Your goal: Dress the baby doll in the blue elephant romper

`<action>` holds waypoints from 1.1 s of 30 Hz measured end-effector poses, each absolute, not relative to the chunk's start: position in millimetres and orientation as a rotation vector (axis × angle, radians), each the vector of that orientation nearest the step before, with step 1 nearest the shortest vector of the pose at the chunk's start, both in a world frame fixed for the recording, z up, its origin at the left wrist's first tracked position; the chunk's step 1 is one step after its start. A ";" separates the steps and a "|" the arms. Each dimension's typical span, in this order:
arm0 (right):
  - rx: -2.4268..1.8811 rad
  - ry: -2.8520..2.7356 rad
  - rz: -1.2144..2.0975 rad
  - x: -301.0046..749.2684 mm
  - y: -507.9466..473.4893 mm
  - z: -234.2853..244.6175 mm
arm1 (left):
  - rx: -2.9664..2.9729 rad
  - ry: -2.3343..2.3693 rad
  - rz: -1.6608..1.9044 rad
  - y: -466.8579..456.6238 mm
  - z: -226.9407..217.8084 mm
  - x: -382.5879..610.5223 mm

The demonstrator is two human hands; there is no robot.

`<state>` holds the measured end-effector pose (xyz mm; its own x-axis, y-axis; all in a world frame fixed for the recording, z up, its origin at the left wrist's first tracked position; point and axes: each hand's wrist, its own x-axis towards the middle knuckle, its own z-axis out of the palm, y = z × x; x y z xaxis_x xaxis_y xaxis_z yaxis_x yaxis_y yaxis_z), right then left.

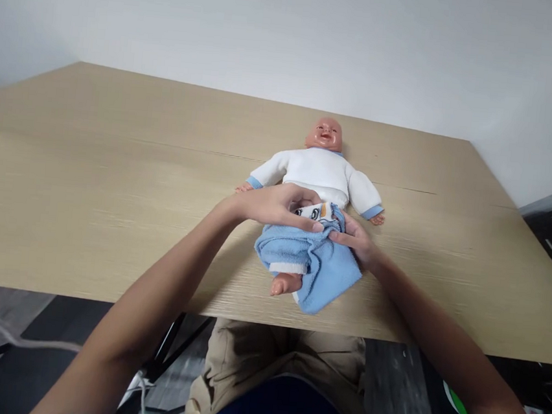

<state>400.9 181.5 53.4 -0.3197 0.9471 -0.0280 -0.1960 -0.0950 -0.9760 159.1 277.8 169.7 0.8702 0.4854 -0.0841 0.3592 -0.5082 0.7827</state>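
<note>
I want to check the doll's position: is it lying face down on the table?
No, the doll lies on its back on the table, face up, with the blue cloth over its legs.

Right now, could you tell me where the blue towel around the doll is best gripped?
Grip the blue towel probably by its bunched top edge at the waist, from the near side, one hand per flank: the doll lies face up, feet nearest, and folds are thick there, where left hand and right hand pinch.
</note>
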 end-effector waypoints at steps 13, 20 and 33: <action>-0.967 -1.450 1.474 406.1 174.7 74.2 | 1.919 0.350 -0.205 308.2 180.8 181.8; -0.953 -1.289 1.653 414.0 174.2 69.4 | 1.769 0.239 -0.149 312.3 158.7 191.8; -0.934 -1.152 1.738 415.2 171.1 89.5 | 1.744 0.057 -0.298 315.2 153.3 190.9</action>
